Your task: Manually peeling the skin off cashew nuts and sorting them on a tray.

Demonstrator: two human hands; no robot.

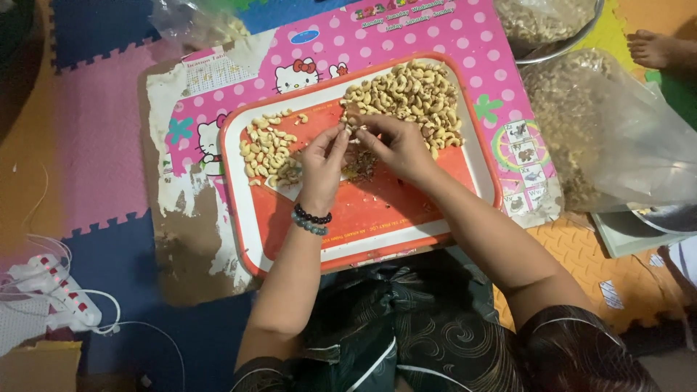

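Two bare hands meet over the middle of an orange rectangular plastic tray with a white border (254,210). The fingers of the left hand (321,161) and of the right hand (396,145) are pinched together around one small pale cashew kernel (351,128), held between both sets of fingertips just above the tray; whether the nut sits more in one hand than the other I cannot tell. Directly below lies a small heap of brown skin flakes (361,165). To the far right is the big mound of pale cashew kernels (410,98); to the left, the smaller pile of cashew kernels (267,149). A dark beaded bracelet (311,218) circles the left wrist.

By the look of it, the step in hand is rubbing the skin off a single nut. The next move seems to call for a light twist of the fingertips, gentle enough not to break the kernel.

The tray rests on a pink dotted cartoon board (435,36) laid on coloured foam floor mats (94,138); a clear plastic bag of nuts (617,138) lies at right.
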